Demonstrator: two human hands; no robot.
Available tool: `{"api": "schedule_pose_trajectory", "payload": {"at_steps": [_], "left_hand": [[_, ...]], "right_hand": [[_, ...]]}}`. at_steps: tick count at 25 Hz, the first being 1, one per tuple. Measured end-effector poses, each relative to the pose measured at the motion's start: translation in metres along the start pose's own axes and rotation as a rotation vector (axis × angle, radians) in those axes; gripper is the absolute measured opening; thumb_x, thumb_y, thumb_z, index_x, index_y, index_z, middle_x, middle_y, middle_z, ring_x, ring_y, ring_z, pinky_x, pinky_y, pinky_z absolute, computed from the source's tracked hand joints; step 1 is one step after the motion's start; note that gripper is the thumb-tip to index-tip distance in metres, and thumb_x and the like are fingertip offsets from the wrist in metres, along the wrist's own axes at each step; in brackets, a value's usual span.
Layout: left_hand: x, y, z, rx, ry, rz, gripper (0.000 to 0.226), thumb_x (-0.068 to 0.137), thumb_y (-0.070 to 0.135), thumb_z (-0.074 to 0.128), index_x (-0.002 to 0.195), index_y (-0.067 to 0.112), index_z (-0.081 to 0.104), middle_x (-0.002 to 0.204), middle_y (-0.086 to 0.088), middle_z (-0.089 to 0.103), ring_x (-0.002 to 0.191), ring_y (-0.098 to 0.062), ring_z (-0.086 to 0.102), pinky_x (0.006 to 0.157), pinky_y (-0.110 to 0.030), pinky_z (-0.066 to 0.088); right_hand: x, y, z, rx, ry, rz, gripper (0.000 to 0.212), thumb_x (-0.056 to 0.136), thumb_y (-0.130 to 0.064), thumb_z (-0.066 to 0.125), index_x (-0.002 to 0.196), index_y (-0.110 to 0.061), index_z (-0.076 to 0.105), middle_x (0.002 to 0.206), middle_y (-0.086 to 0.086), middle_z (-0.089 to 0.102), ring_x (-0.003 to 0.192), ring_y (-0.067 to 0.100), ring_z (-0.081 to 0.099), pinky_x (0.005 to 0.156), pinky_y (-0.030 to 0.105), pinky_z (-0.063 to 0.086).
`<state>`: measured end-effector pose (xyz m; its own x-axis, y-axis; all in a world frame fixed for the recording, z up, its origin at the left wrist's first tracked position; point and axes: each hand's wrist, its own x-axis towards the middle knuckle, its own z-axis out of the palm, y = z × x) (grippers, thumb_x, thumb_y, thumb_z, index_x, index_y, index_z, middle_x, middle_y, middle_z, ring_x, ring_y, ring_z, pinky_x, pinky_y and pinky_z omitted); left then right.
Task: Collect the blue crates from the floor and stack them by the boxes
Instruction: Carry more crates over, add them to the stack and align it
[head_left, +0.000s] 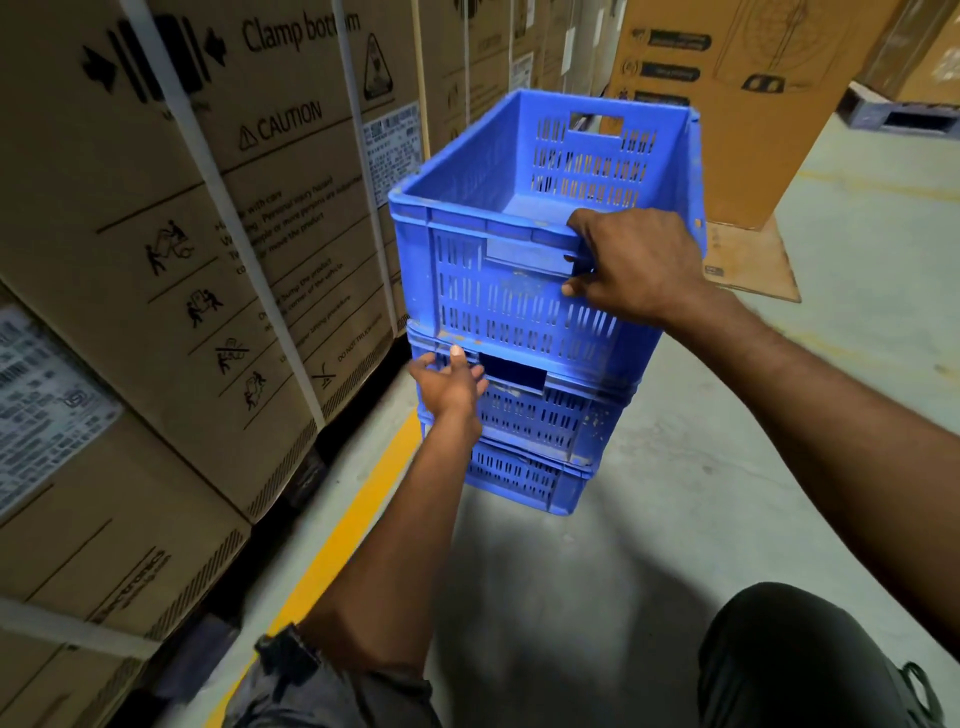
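Top blue slotted rigid-plastic crate sits on two matching blue ventilated crates, centre frame, likely being seated square. Right hand grips its handle cut-out at 3 o'clock. Left hand touches the lower seam at 7 o'clock, probably aligning it; grip unclear. Strapped printed cardboard boxes stand at 9 o'clock.

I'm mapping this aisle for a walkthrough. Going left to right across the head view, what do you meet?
Strapped cardboard boxes → blue crate stack → tall brown box → grey pallet.
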<state>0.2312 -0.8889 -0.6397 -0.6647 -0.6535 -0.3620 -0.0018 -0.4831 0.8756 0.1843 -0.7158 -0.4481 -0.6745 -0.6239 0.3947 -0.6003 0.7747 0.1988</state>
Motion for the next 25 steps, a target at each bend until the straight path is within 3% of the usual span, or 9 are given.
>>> {"api": "schedule_pose_trajectory", "payload": {"at_steps": [3, 7, 9, 11, 14, 16, 18, 20, 25], "left_hand": [[0.0, 0.007, 0.001, -0.064, 0.012, -0.032, 0.047, 0.105, 0.019, 0.052, 0.147, 0.019, 0.031, 0.135, -0.021, 0.056, 0.09, -0.031, 0.07, 0.08, -0.037, 0.06], [0.003, 0.012, -0.003, -0.06, 0.013, -0.057, 0.059, 0.1, 0.031, 0.06, 0.149, 0.015, 0.032, 0.13, -0.022, 0.061, 0.09, -0.031, 0.073, 0.071, -0.032, 0.062], [0.006, 0.016, -0.001, -0.016, 0.027, -0.064, 0.063, 0.098, 0.024, 0.065, 0.15, 0.012, 0.032, 0.129, -0.021, 0.062, 0.08, -0.027, 0.075, 0.071, -0.033, 0.062], [0.007, 0.019, 0.001, 0.009, 0.029, -0.058, 0.053, 0.098, 0.018, 0.065, 0.144, 0.008, 0.041, 0.126, -0.019, 0.064, 0.067, -0.022, 0.073, 0.059, -0.027, 0.061], [0.011, 0.017, 0.0, 0.054, 0.021, -0.051, 0.049, 0.097, 0.023, 0.067, 0.138, 0.006, 0.047, 0.119, -0.021, 0.066, 0.068, -0.022, 0.069, 0.057, -0.029, 0.062], [0.017, 0.018, -0.004, 0.097, 0.026, -0.047, 0.047, 0.094, 0.025, 0.07, 0.13, 0.001, 0.054, 0.106, -0.025, 0.069, 0.061, -0.018, 0.061, 0.057, -0.036, 0.063], [0.026, 0.021, -0.006, 0.128, 0.057, -0.036, 0.027, 0.091, 0.019, 0.073, 0.109, -0.001, 0.066, 0.087, -0.016, 0.069, 0.052, -0.014, 0.059, 0.047, -0.026, 0.056], [0.032, 0.02, -0.008, 0.186, 0.077, -0.032, 0.026, 0.088, 0.018, 0.074, 0.105, -0.001, 0.07, 0.083, -0.011, 0.07, 0.052, -0.012, 0.06, 0.045, -0.021, 0.051], [0.022, 0.009, -0.011, 0.165, 0.034, -0.006, 0.048, 0.092, 0.034, 0.071, 0.131, 0.01, 0.057, 0.117, -0.014, 0.07, 0.08, -0.02, 0.066, 0.056, -0.026, 0.057]], "right_hand": [[-0.001, 0.001, -0.002, -0.006, -0.004, 0.004, 0.047, 0.078, -0.049, 0.077, 0.085, -0.022, 0.039, 0.066, 0.002, 0.044, 0.071, 0.037, 0.061, 0.056, 0.035, 0.033], [-0.002, -0.001, -0.001, -0.026, -0.002, 0.001, 0.046, 0.078, -0.049, 0.076, 0.085, -0.022, 0.039, 0.065, 0.002, 0.045, 0.07, 0.037, 0.061, 0.057, 0.036, 0.037], [-0.002, -0.001, -0.001, -0.033, -0.002, 0.003, 0.046, 0.078, -0.051, 0.075, 0.086, -0.021, 0.041, 0.067, 0.005, 0.05, 0.072, 0.037, 0.062, 0.058, 0.037, 0.041], [0.0, -0.001, -0.004, 0.006, -0.018, 0.016, 0.049, 0.078, -0.061, 0.072, 0.088, -0.018, 0.049, 0.071, 0.007, 0.055, 0.075, 0.038, 0.062, 0.061, 0.036, 0.042], [0.012, -0.008, -0.008, 0.036, -0.025, 0.012, 0.057, 0.083, -0.071, 0.06, 0.096, -0.016, 0.061, 0.083, 0.013, 0.066, 0.085, 0.039, 0.063, 0.063, 0.035, 0.036], [0.022, -0.018, -0.008, 0.05, -0.012, -0.013, 0.052, 0.086, -0.063, 0.062, 0.107, -0.016, 0.061, 0.097, 0.018, 0.069, 0.094, 0.041, 0.064, 0.065, 0.037, 0.034], [0.024, -0.024, -0.004, 0.069, -0.017, -0.02, 0.041, 0.086, -0.05, 0.064, 0.108, -0.016, 0.059, 0.101, 0.02, 0.069, 0.096, 0.043, 0.063, 0.067, 0.039, 0.036], [0.02, -0.024, -0.001, 0.059, -0.017, -0.014, 0.032, 0.084, -0.04, 0.063, 0.106, -0.017, 0.058, 0.1, 0.02, 0.07, 0.095, 0.044, 0.063, 0.069, 0.042, 0.042], [0.013, -0.026, -0.004, 0.085, -0.05, 0.026, 0.041, 0.084, -0.036, 0.06, 0.122, -0.02, 0.057, 0.113, 0.016, 0.068, 0.106, 0.041, 0.061, 0.079, 0.044, 0.047]]}}
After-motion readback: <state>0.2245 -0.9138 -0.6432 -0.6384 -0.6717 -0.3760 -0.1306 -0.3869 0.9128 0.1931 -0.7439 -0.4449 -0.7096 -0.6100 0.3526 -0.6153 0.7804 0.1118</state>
